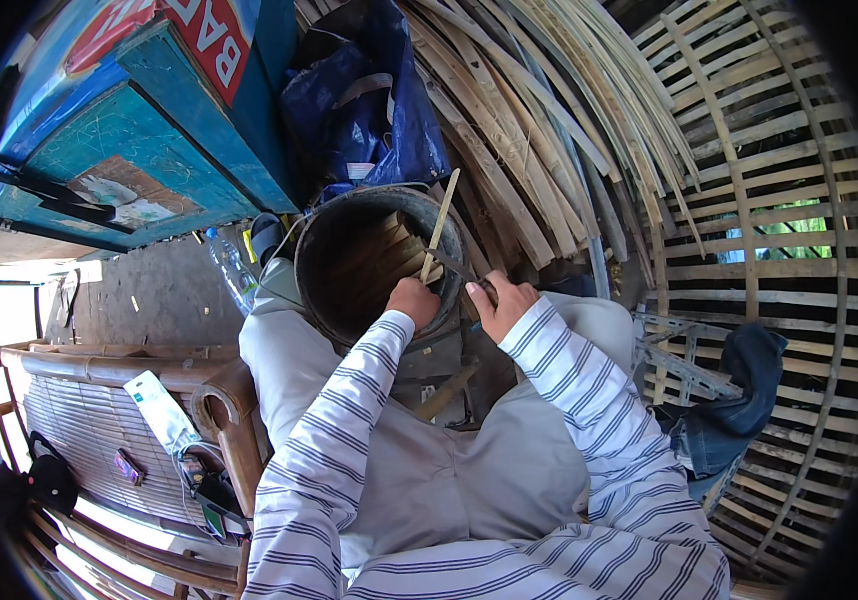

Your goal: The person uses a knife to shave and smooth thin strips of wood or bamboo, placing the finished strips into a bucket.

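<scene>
Over the rim of a dark bucket [307, 262] between my knees, my left hand [415, 302] is closed round the lower end of a thin bamboo strip [442, 220]. The strip slants up and slightly right from my fingers. My right hand [505, 304] grips a knife [455, 265] by its handle, which my fingers partly cover. Its dark blade points up and left toward the strip, close to my left hand; I cannot tell whether it touches the strip. Several pale wooden strips [385, 248] lie inside the bucket, and its bottom is in shadow.
Long bamboo slats [519, 140] are piled beyond the bucket, beside a blue plastic sack [354, 110]. A slatted bamboo wall [749, 220] stands right, near dark cloth [739, 400]. Left are a blue cabinet [189, 130], a plastic bottle [233, 270] and a bamboo bench [99, 410].
</scene>
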`<state>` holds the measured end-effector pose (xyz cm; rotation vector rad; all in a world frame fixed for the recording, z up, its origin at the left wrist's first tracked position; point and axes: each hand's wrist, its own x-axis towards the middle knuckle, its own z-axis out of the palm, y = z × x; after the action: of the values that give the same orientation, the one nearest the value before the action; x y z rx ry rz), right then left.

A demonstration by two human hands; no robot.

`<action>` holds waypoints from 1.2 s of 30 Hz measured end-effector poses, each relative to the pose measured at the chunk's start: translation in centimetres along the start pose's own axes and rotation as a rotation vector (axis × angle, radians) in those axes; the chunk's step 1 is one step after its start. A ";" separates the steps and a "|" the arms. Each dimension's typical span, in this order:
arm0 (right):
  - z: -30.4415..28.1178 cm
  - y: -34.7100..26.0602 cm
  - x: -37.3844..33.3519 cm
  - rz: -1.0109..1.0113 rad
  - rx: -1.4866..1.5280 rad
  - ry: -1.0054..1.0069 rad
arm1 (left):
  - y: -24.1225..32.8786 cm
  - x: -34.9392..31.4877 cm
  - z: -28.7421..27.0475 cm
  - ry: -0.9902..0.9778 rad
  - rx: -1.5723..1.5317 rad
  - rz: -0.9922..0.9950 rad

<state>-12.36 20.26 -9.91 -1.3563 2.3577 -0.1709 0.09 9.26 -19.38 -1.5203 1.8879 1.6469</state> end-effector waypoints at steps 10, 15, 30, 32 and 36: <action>2.3 -2.1 -0.9 -0.088 -0.104 -0.044 | -1.9 1.1 1.4 0.088 0.289 0.491; 3.6 -0.4 1.8 0.124 -0.141 0.063 | 0.9 -2.2 1.3 -0.048 0.200 0.075; 2.2 3.1 11.7 0.416 -0.103 -0.022 | 1.3 -2.7 1.8 -0.083 -0.034 -0.010; 2.3 3.3 12.8 0.451 -0.052 -0.025 | 1.1 -2.6 1.8 -0.137 -0.131 -0.077; 2.6 6.9 14.6 0.553 -0.176 -0.127 | -0.6 -1.4 1.6 -0.061 0.001 0.057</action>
<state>-23.21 11.71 -18.63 -0.7087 2.5775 0.2797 0.47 11.46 -19.35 -1.4115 1.9174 1.6956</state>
